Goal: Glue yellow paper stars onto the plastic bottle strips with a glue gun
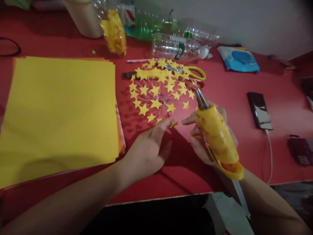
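On the red bench (pixel 246 156), near scattered yellow stars (pixel 155 90), the right hand (pixel 202 150) grips a yellow glue gun (pixel 218 137); the left hand (pixel 144 153), thumb spread, is just beside 1 star (pixel 174 124).

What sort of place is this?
Likely a craft workspace at a red table, maybe in a home: glue gun in the right hand, stack of yellow sheets, and small yellow stars.

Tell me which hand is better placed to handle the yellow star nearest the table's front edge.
Probably the left hand: its fingertips are right beside that yellow star, while the right hand is occupied holding the glue gun.
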`<state>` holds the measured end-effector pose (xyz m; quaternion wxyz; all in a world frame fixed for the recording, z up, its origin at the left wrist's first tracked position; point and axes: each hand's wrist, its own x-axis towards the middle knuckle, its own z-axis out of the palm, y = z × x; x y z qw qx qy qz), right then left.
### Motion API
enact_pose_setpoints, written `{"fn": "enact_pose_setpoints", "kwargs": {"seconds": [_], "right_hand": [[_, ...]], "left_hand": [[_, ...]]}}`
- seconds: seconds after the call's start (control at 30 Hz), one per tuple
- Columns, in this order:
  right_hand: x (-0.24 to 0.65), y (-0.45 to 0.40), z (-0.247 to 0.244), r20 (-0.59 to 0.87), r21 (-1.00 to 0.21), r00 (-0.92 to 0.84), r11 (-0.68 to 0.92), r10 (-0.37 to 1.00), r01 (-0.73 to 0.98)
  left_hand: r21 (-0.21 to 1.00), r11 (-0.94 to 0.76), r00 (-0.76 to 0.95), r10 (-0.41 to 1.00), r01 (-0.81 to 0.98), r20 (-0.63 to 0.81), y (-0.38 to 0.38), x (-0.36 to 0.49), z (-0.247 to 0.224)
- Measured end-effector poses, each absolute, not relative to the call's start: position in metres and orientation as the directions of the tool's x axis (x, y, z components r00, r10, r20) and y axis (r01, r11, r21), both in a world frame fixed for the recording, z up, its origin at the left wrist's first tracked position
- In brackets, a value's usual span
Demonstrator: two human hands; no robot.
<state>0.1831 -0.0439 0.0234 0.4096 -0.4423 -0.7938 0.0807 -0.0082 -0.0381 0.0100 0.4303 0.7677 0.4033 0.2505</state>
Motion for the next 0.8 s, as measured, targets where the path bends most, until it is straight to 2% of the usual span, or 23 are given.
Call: {"fn": "enact_pose_setpoints", "kwargs": {"seconds": [0.1,0.37,0.8], "right_hand": [[0.187,-0.0415,0.0211,0.675,-0.364,-0.377,0.731,0.634,0.577],[0.188,-0.042,0.0166,0.576,-0.452,-0.385,0.673,0.721,0.585],[0.187,-0.0424,0.0165,0.569,-0.393,-0.37,0.638,0.735,0.662]], "left_hand": [[0.863,-0.317,0.551,0.833,0.392,0.056,-0.0382,-0.0089,0.0089],[0.846,-0.3,0.523,0.852,0.441,0.029,-0.0389,-0.0086,0.0106],[0.833,-0.319,0.515,0.856,0.452,0.048,-0.0382,-0.0072,0.0095]]}}
